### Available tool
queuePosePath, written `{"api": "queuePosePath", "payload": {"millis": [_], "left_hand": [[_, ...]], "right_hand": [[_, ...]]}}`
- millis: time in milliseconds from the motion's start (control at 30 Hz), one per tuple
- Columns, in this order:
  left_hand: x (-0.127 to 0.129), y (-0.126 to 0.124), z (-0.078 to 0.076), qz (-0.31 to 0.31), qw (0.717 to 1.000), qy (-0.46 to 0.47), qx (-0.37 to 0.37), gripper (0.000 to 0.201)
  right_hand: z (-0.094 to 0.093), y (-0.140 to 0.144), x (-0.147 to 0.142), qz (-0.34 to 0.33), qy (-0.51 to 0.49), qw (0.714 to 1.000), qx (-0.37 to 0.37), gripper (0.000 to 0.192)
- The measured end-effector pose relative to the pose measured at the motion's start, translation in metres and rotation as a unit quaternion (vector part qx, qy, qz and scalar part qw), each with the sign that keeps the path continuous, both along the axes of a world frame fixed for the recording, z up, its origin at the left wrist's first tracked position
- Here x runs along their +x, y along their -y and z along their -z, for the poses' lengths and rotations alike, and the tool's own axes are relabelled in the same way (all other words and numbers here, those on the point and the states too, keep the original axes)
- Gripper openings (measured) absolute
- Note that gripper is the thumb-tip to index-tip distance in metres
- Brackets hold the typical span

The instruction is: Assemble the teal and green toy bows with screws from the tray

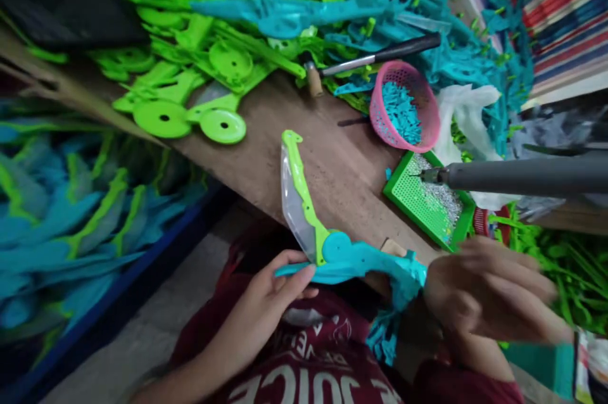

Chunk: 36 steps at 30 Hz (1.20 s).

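My left hand (280, 290) pinches one end of a blue-and-green plastic toy (351, 258), thumb on top and fingers beneath. The toy has a long blue body with a round joint, from which a green arm with a clear, blade-like edge (297, 195) stands up at an angle. Near the toy's right end is my right hand (489, 290), its fingers bent and smeared by motion; whether it touches anything I cannot tell. Above it, a grey electric screwdriver (522, 176) reaches in from the right, its bit pointing left over a green tray (403, 182) of small metal screws.
A pink basket (380, 109) holds small blue pieces. Beside it lies a hammer (361, 64). Green parts (199, 43) and blue parts (456, 56) heap along the back of the wooden table (342, 157). At left, a dark blue bin (142, 277) holds several similar toys.
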<state>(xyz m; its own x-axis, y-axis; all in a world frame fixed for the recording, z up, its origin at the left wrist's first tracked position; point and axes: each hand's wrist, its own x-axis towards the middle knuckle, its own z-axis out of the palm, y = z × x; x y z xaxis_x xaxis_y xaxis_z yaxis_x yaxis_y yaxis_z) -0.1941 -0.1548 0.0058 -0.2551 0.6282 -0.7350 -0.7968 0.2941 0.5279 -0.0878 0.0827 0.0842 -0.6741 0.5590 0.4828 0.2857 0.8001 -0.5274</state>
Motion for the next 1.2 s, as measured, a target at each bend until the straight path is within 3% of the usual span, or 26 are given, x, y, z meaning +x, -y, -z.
{"api": "queuePosePath", "payload": {"millis": [33,100,133,233,333,433,567,700,833,1200], "left_hand": [[0.000,0.000,-0.004,0.011,1.000,-0.008,0.008,0.049],[0.000,-0.003,-0.011,0.007,0.999,-0.032,0.018,0.047],[0.000,-0.005,-0.014,-0.005,0.999,-0.042,0.021,0.046],[0.004,-0.009,-0.018,-0.038,0.996,-0.068,0.037,0.040],[0.008,-0.006,-0.016,-0.044,0.992,-0.101,0.055,0.031],[0.012,0.001,-0.012,-0.026,0.984,-0.165,0.058,0.028],[0.020,0.007,-0.009,-0.034,0.965,-0.252,0.067,0.026],[0.026,0.007,-0.012,-0.053,0.955,-0.277,0.093,0.023],[0.026,0.006,-0.015,-0.061,0.958,-0.253,0.120,0.023],[0.027,0.007,-0.020,-0.047,0.971,-0.209,0.107,0.024]], "right_hand": [[0.000,0.014,-0.006,-0.064,0.009,0.998,-0.022,0.032],[0.005,0.036,-0.028,-0.146,0.119,0.968,-0.164,0.027],[0.009,0.042,-0.042,-0.173,0.178,0.935,-0.252,0.027],[0.025,0.050,-0.082,-0.233,0.320,0.797,-0.456,0.036],[0.036,0.053,-0.099,-0.227,0.317,0.704,-0.594,0.042],[0.040,0.056,-0.093,-0.153,0.229,0.663,-0.696,0.042],[0.042,0.055,-0.083,-0.069,0.170,0.659,-0.730,0.036],[0.041,0.052,-0.083,-0.022,0.117,0.692,-0.712,0.032],[0.037,0.051,-0.085,-0.007,0.106,0.710,-0.696,0.032],[0.029,0.053,-0.066,0.010,0.128,0.754,-0.644,0.031]]}}
